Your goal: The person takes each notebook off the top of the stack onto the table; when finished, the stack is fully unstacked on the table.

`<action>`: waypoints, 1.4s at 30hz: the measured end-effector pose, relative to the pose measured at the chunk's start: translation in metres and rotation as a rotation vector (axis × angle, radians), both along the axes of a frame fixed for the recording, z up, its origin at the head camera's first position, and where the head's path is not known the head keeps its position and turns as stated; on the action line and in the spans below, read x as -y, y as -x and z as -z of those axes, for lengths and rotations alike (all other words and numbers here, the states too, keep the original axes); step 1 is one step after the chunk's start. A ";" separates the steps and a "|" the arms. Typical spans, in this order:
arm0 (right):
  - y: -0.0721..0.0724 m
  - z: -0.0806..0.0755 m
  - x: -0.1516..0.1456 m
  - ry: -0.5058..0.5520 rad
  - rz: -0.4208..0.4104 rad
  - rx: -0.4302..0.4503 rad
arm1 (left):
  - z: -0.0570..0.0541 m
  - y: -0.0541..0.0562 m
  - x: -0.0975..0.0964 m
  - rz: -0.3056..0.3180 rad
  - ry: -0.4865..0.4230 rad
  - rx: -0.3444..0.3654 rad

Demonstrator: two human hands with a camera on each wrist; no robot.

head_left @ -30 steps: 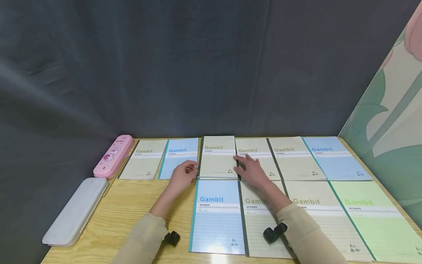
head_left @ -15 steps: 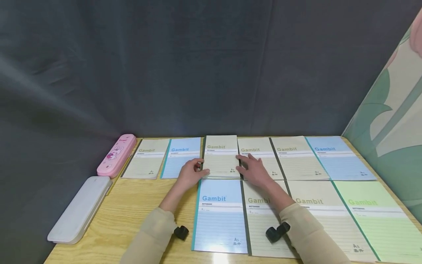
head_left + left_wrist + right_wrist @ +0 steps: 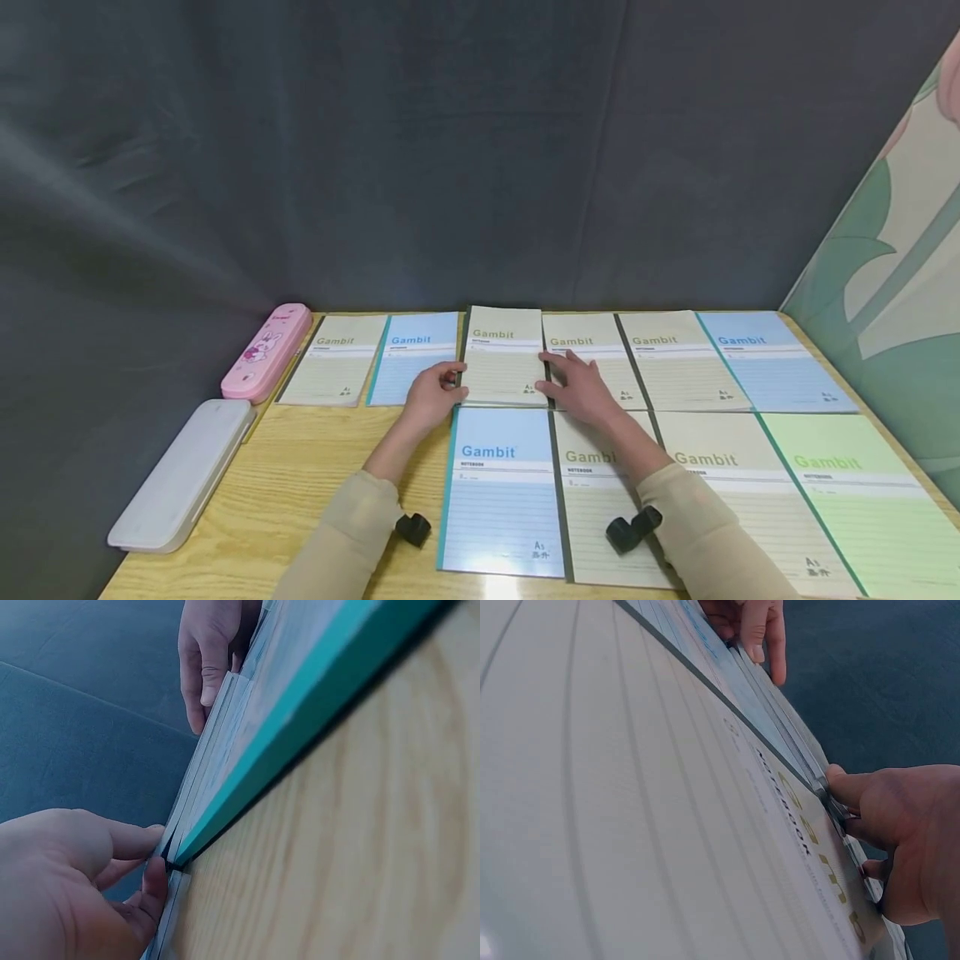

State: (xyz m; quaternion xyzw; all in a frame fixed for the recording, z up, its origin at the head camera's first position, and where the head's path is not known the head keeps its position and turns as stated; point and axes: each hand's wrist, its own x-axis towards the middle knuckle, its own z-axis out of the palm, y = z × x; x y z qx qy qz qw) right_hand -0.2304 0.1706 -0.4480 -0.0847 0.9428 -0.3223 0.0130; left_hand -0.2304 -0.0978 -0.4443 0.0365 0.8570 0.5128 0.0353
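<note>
In the head view, a beige Gambit notebook (image 3: 504,354) lies in the middle of the back row, raised on layered edges that show in the wrist views. My left hand (image 3: 432,395) touches its left side, thumb at the lower left corner and index finger higher up. Opposite it, my right hand (image 3: 581,387) rests index finger and thumb at the right edge, its palm over the neighbouring beige notebook (image 3: 567,327). Thumb and finger of the left hand (image 3: 82,881) meet the stack's edge in the left wrist view. Both hands' outer fingers are partly hidden.
More notebooks lie flat in two rows, including a blue one (image 3: 501,508) in front, a green one (image 3: 862,500) at front right, and a blue one (image 3: 416,350) left of the stack. A pink pencil case (image 3: 266,352) and a white case (image 3: 180,475) stand along the left side.
My left hand has moved right and set its thumb and index finger to the beige notebook's left edge. The right hand stays at the right edge. The head view has shifted slightly.
</note>
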 end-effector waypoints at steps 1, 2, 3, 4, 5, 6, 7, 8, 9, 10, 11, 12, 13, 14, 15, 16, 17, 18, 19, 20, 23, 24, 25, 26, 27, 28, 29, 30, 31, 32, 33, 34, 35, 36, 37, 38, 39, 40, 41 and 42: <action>0.000 0.000 0.000 0.000 0.000 0.002 | 0.000 0.000 0.000 -0.005 -0.040 0.011; 0.000 0.000 0.000 0.001 0.001 0.004 | 0.000 0.000 0.000 -0.010 -0.079 0.022; 0.000 0.000 -0.001 -0.001 -0.002 0.003 | -0.001 0.000 0.000 -0.016 -0.117 0.034; 0.000 0.000 -0.001 0.000 -0.002 0.006 | -0.001 0.000 0.000 -0.022 -0.153 0.046; 0.000 0.000 0.000 0.000 -0.001 0.006 | -0.001 0.000 0.001 -0.030 -0.187 0.059; 0.000 0.000 0.000 0.002 0.000 0.008 | -0.001 0.001 0.001 -0.037 -0.214 0.072; 0.000 0.000 0.000 0.001 0.001 0.008 | -0.001 0.001 0.002 -0.041 -0.236 0.084; 0.000 0.000 0.000 0.002 0.002 0.009 | -0.001 0.001 0.003 -0.042 -0.252 0.093; 0.000 -0.001 0.000 0.003 0.002 0.008 | 0.000 0.002 0.004 -0.041 -0.264 0.101; 0.000 -0.001 0.001 0.005 0.003 0.009 | 0.000 0.002 0.005 -0.038 -0.274 0.112; 0.000 -0.001 0.001 0.003 0.000 0.003 | 0.000 0.003 0.007 -0.033 -0.281 0.123; -0.001 -0.001 0.001 0.002 -0.002 -0.002 | 0.000 0.003 0.008 -0.023 -0.286 0.133; -0.001 -0.001 0.001 0.001 -0.006 -0.008 | 0.000 0.003 0.009 -0.012 -0.288 0.142; -0.001 -0.001 0.002 0.002 -0.009 -0.012 | 0.000 0.003 0.011 -0.001 -0.292 0.149; -0.001 -0.001 0.002 0.001 -0.012 -0.019 | 0.000 0.003 0.012 0.009 -0.298 0.158; -0.001 -0.001 0.002 0.000 -0.015 -0.024 | 0.000 0.003 0.014 0.016 -0.305 0.166; -0.001 -0.001 0.002 -0.001 -0.017 -0.029 | -0.001 0.002 0.016 0.022 -0.315 0.169; -0.001 0.000 0.003 0.001 -0.019 -0.031 | -0.001 0.001 0.018 0.025 -0.324 0.174; -0.001 0.000 0.003 0.002 -0.021 -0.033 | -0.001 0.000 0.020 0.025 -0.333 0.176; 0.000 0.001 0.003 0.000 -0.025 -0.035 | -0.001 -0.002 0.022 0.022 -0.344 0.178; 0.001 0.002 0.005 -0.007 -0.031 -0.036 | 0.000 -0.008 0.030 -0.010 -0.340 0.168; 0.001 0.002 0.005 -0.009 -0.031 -0.033 | 0.001 -0.010 0.033 -0.020 -0.334 0.164; 0.001 0.002 0.006 -0.010 -0.030 -0.031 | 0.001 -0.013 0.035 -0.029 -0.333 0.159; 0.002 0.002 0.006 -0.013 -0.031 -0.031 | 0.002 -0.015 0.038 -0.036 -0.331 0.152; 0.001 0.002 0.006 -0.013 -0.027 -0.027 | 0.002 -0.018 0.040 -0.042 -0.333 0.151; 0.001 0.001 0.005 -0.016 -0.025 -0.028 | 0.003 -0.020 0.042 -0.038 -0.341 0.152; 0.001 0.001 0.005 -0.016 -0.022 -0.024 | 0.004 -0.022 0.044 -0.036 -0.353 0.160; 0.001 0.000 0.004 -0.017 -0.020 -0.021 | 0.004 -0.024 0.046 -0.028 -0.364 0.165; 0.001 0.000 0.004 -0.020 -0.022 -0.024 | 0.004 -0.027 0.048 -0.022 -0.376 0.175; 0.001 -0.001 0.004 -0.020 -0.021 -0.022 | 0.004 -0.029 0.049 -0.014 -0.383 0.184; 0.000 -0.001 0.003 -0.022 -0.021 -0.022 | 0.004 -0.031 0.050 -0.008 -0.391 0.195; 0.000 -0.002 0.003 -0.022 -0.021 -0.023 | 0.004 -0.034 0.051 0.000 -0.394 0.201; 0.000 -0.002 0.003 -0.021 -0.019 -0.020 | 0.003 -0.036 0.052 0.003 -0.395 0.208; 0.000 -0.002 0.002 -0.021 -0.021 -0.024 | 0.003 -0.039 0.053 0.009 -0.392 0.210; 0.000 -0.001 0.002 -0.022 -0.022 -0.027 | 0.002 -0.041 0.054 0.009 -0.395 0.218; 0.000 -0.001 0.002 -0.021 -0.020 -0.025 | 0.002 -0.043 0.054 0.012 -0.399 0.223; 0.000 -0.001 0.001 -0.022 -0.020 -0.027 | 0.002 -0.045 0.055 0.015 -0.400 0.231; 0.000 0.000 0.001 -0.022 -0.017 -0.024 | 0.001 -0.047 0.056 0.017 -0.385 0.232; -0.001 0.000 0.001 -0.022 -0.019 -0.026 | 0.001 -0.049 0.056 0.019 -0.372 0.236; -0.001 0.000 0.001 -0.023 -0.019 -0.028 | 0.000 -0.051 0.057 0.025 -0.356 0.238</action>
